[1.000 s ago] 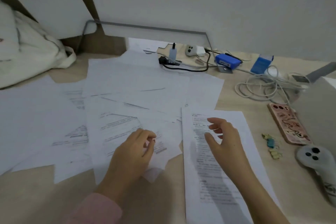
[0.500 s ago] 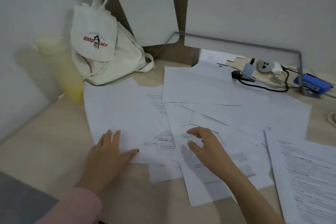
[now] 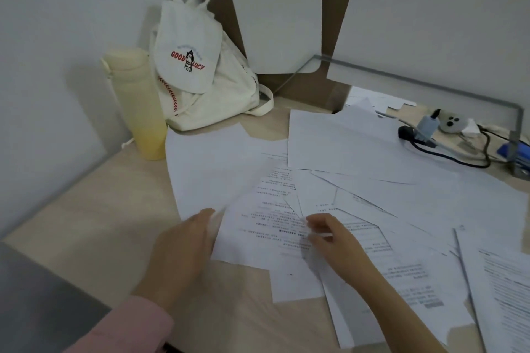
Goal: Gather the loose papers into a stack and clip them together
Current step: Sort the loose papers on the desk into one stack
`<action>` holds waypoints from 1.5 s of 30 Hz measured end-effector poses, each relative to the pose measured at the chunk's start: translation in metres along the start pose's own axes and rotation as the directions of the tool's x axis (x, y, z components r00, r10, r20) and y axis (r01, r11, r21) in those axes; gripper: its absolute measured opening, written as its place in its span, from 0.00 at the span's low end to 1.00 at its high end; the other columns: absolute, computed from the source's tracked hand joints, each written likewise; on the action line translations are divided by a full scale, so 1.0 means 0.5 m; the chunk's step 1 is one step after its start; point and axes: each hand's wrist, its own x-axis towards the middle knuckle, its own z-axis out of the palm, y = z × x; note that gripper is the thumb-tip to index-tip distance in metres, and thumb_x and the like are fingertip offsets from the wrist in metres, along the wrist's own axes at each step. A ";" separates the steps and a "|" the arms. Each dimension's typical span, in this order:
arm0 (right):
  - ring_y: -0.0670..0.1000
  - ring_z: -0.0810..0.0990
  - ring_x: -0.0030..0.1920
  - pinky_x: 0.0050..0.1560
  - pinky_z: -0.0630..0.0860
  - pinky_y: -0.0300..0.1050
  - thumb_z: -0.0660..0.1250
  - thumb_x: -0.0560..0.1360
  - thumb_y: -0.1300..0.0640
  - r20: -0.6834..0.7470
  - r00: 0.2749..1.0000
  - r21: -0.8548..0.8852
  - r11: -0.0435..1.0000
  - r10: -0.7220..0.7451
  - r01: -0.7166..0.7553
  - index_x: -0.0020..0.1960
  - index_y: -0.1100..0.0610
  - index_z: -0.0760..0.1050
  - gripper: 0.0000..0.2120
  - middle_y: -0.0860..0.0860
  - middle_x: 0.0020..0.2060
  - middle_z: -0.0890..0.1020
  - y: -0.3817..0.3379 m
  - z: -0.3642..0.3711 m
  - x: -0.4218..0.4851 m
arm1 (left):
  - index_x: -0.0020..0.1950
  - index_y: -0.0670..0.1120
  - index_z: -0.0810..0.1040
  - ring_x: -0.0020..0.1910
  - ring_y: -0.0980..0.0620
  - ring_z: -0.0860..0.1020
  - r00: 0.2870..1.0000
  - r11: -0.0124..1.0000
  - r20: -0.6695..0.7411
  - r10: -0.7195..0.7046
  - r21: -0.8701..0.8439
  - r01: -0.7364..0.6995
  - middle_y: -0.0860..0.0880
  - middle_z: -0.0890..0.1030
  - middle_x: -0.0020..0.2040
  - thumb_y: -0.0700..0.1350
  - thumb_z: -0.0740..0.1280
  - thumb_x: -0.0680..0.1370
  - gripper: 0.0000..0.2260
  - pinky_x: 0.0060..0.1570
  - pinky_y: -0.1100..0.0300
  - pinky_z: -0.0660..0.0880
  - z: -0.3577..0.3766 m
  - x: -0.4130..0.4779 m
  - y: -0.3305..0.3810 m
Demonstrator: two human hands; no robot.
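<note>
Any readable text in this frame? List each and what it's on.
"GOOD LUCY": red letters on the flap of the white canvas bag.
Small arc of text above it: too blurred to read.
Printed lines on the loose papers: too small and blurred to read.

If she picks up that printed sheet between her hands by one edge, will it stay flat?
Probably not: the printed sheet looks thin and would likely droop. It seems light and may slide easily over the other papers beneath.
</note>
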 end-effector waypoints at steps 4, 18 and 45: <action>0.42 0.75 0.55 0.45 0.67 0.25 0.61 0.78 0.58 0.025 0.999 0.134 0.990 0.035 -0.038 0.63 0.53 0.72 0.14 0.46 0.56 0.78 -0.006 -0.011 -0.008 | 0.63 0.49 0.74 0.42 0.59 0.79 0.975 0.769 -0.082 -0.207 -0.629 0.110 0.51 0.82 0.49 0.43 0.57 0.80 0.13 0.42 0.66 0.72 -0.059 -0.016 0.017; 0.37 0.62 0.62 0.60 0.59 0.39 0.54 0.73 0.38 0.037 0.983 0.327 0.932 -0.178 0.157 0.73 0.40 0.52 0.30 0.35 0.65 0.62 -0.146 -0.099 -0.041 | 0.46 0.49 0.85 0.45 0.49 0.84 0.899 0.295 0.306 0.314 -0.931 0.214 0.47 0.86 0.49 0.58 0.80 0.48 0.29 0.39 0.62 0.81 -0.247 0.018 0.079; 0.52 0.74 0.60 0.55 0.67 0.39 0.67 0.75 0.54 -0.203 0.979 -0.086 0.996 -0.002 -0.016 0.68 0.55 0.66 0.23 0.53 0.62 0.73 0.041 -0.174 0.128 | 0.64 0.39 0.72 0.49 0.45 0.77 0.913 0.438 0.287 -0.291 -0.808 0.394 0.42 0.78 0.59 0.35 0.62 0.77 0.15 0.47 0.56 0.74 0.008 0.116 0.078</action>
